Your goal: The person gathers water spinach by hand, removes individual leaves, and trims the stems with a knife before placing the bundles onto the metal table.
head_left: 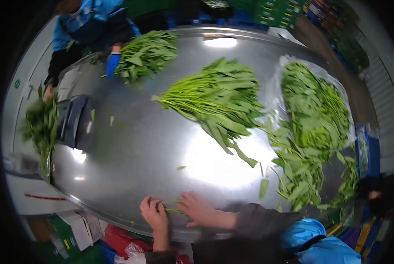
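Observation:
Near the table's front edge, my left hand (154, 215) has its fingers curled at one end of a thin green stem (174, 210). My right hand (198, 209), slightly blurred, lies low over the metal table (131, 171) with its fingers stretched out, by the stem's other end. Beyond my hands rests a large fanned bunch of leafy greens (221, 97), its stems toward the left. A small loose leaf (181, 168) lies between that bunch and my hands.
At the right, a heap of leafy greens (313, 110) spills from clear plastic (274, 94). Across the table a co-worker's blue-gloved hand (112, 65) touches another bunch (148, 55); their other hand holds blurred greens (40, 116) near a dark device (76, 121). A knife-like tool (212, 37) lies at the far edge.

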Motion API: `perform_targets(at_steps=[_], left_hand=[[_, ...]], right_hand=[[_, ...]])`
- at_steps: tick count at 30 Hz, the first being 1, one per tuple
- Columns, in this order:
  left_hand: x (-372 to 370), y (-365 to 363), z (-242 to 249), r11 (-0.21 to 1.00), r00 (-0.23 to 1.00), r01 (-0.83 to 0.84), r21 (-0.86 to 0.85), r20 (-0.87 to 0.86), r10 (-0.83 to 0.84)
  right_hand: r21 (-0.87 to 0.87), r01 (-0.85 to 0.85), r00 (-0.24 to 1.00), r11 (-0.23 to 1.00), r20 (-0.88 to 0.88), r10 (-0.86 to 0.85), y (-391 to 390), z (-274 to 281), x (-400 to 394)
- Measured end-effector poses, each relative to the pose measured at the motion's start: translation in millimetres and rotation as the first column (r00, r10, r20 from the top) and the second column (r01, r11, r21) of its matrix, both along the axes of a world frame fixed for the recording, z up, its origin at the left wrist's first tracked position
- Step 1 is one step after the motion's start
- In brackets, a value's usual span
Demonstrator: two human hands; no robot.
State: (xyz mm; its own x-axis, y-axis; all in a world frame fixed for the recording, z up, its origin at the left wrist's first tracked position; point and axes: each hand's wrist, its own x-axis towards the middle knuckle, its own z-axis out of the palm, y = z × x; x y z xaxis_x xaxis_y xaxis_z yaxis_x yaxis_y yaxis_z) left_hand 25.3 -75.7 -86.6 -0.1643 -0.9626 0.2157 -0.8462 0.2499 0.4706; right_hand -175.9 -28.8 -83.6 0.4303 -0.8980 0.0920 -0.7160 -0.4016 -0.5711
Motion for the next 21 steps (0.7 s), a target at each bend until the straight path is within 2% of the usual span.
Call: perform_targets(at_steps=[1, 2, 3, 4, 5, 7, 8, 9, 10, 12, 13, 15, 16, 17, 18, 19, 20, 21], left_hand=[[1, 11, 4, 1.0, 0.999, -0.008, 0.023, 0.048, 0.007], [0, 25, 6, 0.998, 0.996, 0.002, 0.058, 0.09, -0.007], [-2, 37, 6, 1.0, 0.992, 0.017, 0.024, 0.128, -0.02], [-9, 51, 9, 0.985, 0.999, -0.015, 0.173, 0.053, 0.006], [-12, 63, 10, 0.947, 0.999, -0.041, 0.32, 0.0, 0.043], [-18, 92, -5, 0.912, 0.995, 0.095, 0.4, -0.046, -0.083], [-23, 106, -15, 0.878, 0.989, 0.151, 0.455, -0.069, -0.134], [-30, 120, -28, 0.877, 0.948, 0.32, 0.36, -0.125, -0.294], [-52, 128, -18, 0.807, 0.906, 0.423, 0.412, -0.172, -0.387], [-98, 140, -7, 0.663, 0.802, 0.598, 0.45, -0.349, -0.485], [-118, 143, 2, 0.652, 0.791, 0.612, 0.447, -0.358, -0.497], [-153, 147, 20, 0.485, 0.679, 0.734, 0.475, -0.524, -0.514], [-165, 147, 21, 0.474, 0.671, 0.742, 0.475, -0.53, -0.519], [-176, 146, 20, 0.53, 0.618, 0.782, 0.328, -0.522, -0.588], [-183, 145, 18, 0.568, 0.568, 0.805, 0.171, -0.5, -0.654], [-188, 141, 17, 0.562, 0.563, 0.809, 0.173, -0.502, -0.656], [-189, 135, 14, 0.614, 0.62, 0.76, 0.213, -0.523, -0.585], [-189, 130, 12, 0.662, 0.672, 0.705, 0.255, -0.537, -0.51]], right_hand=[[-0.072, -0.031, 0.998, 0.997, -0.049, 0.027, 17, 3, 6], [-0.035, 0.029, 0.998, 0.999, -0.061, -0.031, 32, -5, 14], [-0.05, -0.036, 0.999, 0.998, -0.042, 0.034, 39, -24, 15], [-0.068, -0.099, 0.995, 0.993, -0.024, 0.098, 51, -39, 9], [-0.041, -0.031, 0.999, 0.999, -0.044, 0.029, 65, -42, 0], [-0.07, 0.022, 0.994, 0.997, 0.113, -0.014, 78, -42, -24], [-0.071, 0.053, 0.994, 0.996, 0.101, -0.045, 87, -41, -42], [-0.011, 0.144, 0.985, 0.989, 0.095, -0.143, 101, -41, -63], [0.048, 0.231, 0.968, 0.972, 0.086, -0.234, 115, -40, -84], [0.026, 0.378, 0.925, 0.925, 0.025, -0.379, 141, -40, -141], [-0.052, 0.507, 0.86, 0.86, -0.034, -0.509, 154, -22, -167], [-0.158, 0.572, 0.799, 0.805, -0.117, -0.59, 178, 36, -219], [-0.231, 0.603, 0.758, 0.763, -0.13, -0.639, 190, 66, -234], [-0.196, 0.685, 0.691, 0.702, -0.13, -0.711, 204, 92, -243], [-0.28, 0.747, 0.594, 0.603, -0.125, -0.794, 222, 101, -251], [-0.203, 0.84, 0.496, 0.502, -0.086, -0.864, 247, 95, -261], [-0.116, 0.912, 0.389, 0.392, -0.054, -0.92, 273, 84, -270], [-0.111, 0.914, 0.387, 0.391, -0.053, -0.92, 295, 77, -275]])
